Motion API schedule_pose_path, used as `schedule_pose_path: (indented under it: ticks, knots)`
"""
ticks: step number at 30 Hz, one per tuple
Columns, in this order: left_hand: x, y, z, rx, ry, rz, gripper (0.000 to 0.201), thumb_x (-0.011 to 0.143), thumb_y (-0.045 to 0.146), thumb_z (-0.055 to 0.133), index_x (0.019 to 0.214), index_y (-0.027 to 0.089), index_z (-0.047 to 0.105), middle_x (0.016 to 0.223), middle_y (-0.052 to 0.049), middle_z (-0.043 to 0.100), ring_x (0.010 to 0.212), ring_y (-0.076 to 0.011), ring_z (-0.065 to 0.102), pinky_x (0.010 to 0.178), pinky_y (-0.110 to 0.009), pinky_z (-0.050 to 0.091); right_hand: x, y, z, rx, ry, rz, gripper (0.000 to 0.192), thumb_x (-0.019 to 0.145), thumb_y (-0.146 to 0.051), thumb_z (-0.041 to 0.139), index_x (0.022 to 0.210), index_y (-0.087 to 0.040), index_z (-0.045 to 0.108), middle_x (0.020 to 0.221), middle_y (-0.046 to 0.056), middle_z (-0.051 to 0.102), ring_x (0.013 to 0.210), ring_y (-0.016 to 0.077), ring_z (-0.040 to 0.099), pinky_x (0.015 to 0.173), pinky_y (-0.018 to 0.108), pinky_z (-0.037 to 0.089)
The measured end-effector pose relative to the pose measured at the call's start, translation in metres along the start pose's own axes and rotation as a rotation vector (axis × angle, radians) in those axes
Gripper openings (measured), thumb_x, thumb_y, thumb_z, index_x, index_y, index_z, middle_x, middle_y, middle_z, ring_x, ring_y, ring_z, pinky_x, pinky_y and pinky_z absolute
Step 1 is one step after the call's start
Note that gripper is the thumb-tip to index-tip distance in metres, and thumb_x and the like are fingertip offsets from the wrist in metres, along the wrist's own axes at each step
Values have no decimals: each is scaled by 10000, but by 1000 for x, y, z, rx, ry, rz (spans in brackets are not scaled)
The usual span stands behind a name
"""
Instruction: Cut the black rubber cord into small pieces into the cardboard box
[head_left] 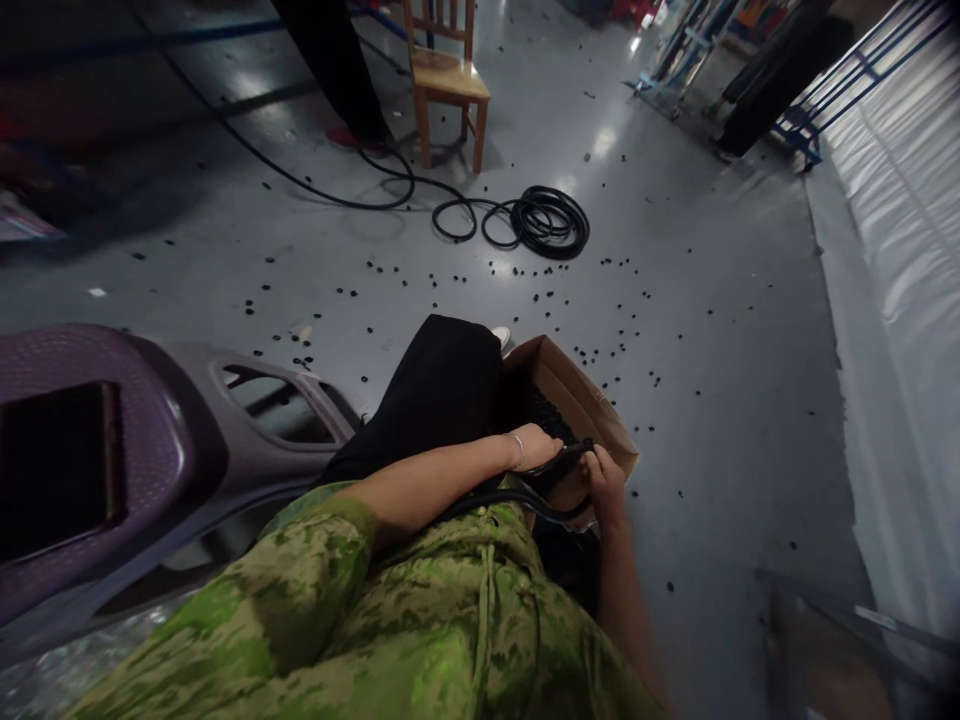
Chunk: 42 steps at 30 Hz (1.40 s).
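Note:
My right hand (pixel 604 476) is closed around the end of a black hose (pixel 517 496), which curves across my lap. My left hand (pixel 535 446) is closed as well, its fingertips close to the hose end. A thin dark piece lies between the two hands, too small to name. Directly beneath them, between my legs, is an open cardboard box (pixel 581 385) with a heap of small black parts (pixel 546 412) inside.
Small black rings lie scattered over the grey floor (pixel 735 420). Ahead is a coil of black hose (pixel 551 222), near a wooden chair (pixel 448 75) and a person's leg (pixel 334 65). On my left, a purple stool (pixel 161 400) bears a phone (pixel 56 470).

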<state>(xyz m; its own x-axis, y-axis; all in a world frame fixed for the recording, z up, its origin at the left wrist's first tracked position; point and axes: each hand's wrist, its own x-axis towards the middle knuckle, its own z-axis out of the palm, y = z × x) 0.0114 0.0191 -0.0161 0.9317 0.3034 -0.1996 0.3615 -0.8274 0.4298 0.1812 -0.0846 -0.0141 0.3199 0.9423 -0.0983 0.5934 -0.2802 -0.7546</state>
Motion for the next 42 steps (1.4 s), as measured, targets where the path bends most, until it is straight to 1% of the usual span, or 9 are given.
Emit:
schedule_pose_path:
  ticks: [5, 9, 14, 21, 25, 29, 35, 39, 42]
  knots:
    - [2, -1, 1, -7, 22, -3, 212, 865, 298, 487, 985, 134, 550, 769, -111, 684, 718, -227, 678, 603, -285, 473, 0, -4, 1, 132, 37, 61, 319, 845, -450, 433, 828, -184, 608, 697, 6, 600, 648, 130, 520, 648, 237, 404]
    - [1, 0, -1, -13, 36, -18, 192, 848, 277, 521, 986, 145, 540, 774, -98, 685, 720, -209, 677, 632, -273, 477, 3, -3, -1, 147, 38, 81, 339, 836, -467, 457, 887, -176, 624, 759, 29, 633, 683, 142, 541, 696, 255, 429]
    - [1, 0, -3, -33, 70, -24, 157, 874, 248, 486, 994, 154, 524, 850, -92, 691, 732, -194, 675, 644, -274, 478, 5, -2, -7, 157, 78, 94, 377, 824, -476, 480, 982, -163, 620, 768, 31, 621, 668, 138, 530, 664, 250, 436]
    - [0, -1, -2, -76, 82, -27, 186, 887, 277, 470, 1015, 152, 518, 870, -106, 687, 743, -195, 675, 655, -275, 478, 4, -11, -9, -14, -13, 18, 339, 816, -483, 493, 698, -180, 588, 626, -7, 568, 604, 127, 491, 586, 229, 382]
    - [1, -2, 2, -68, 66, -24, 169, 882, 240, 471, 1008, 141, 527, 826, -110, 685, 725, -204, 676, 652, -283, 477, 6, -12, -9, -91, -34, -73, 327, 817, -459, 486, 657, -188, 574, 615, 4, 570, 609, 133, 504, 593, 231, 387]
    - [1, -3, 3, -42, 15, -11, 180, 854, 213, 500, 1009, 130, 541, 770, -109, 683, 721, -206, 676, 651, -275, 476, 7, -6, -7, -124, -35, -118, 346, 809, -478, 475, 688, -184, 611, 640, 26, 601, 627, 143, 519, 608, 239, 407]
    - [0, -2, 4, -27, -13, 30, 226, 799, 240, 594, 982, 110, 574, 771, -139, 685, 715, -221, 673, 658, -288, 487, -1, 5, 0, -82, -21, -55, 348, 807, -476, 472, 709, -179, 626, 648, 24, 600, 628, 144, 517, 620, 244, 404]
    - [1, 0, 3, -1, -65, 50, 186, 813, 177, 557, 971, 90, 604, 786, -157, 688, 734, -222, 674, 659, -287, 491, -6, 14, 7, -39, -15, 24, 350, 794, -479, 474, 750, -171, 636, 635, 14, 581, 614, 141, 499, 603, 243, 384]
    - [1, 3, 2, 14, -104, 42, 182, 817, 144, 537, 964, 79, 621, 799, -166, 689, 768, -224, 674, 666, -280, 489, -10, 17, 13, -23, -26, 45, 354, 800, -476, 450, 689, -176, 602, 614, -4, 547, 616, 131, 475, 596, 233, 366]
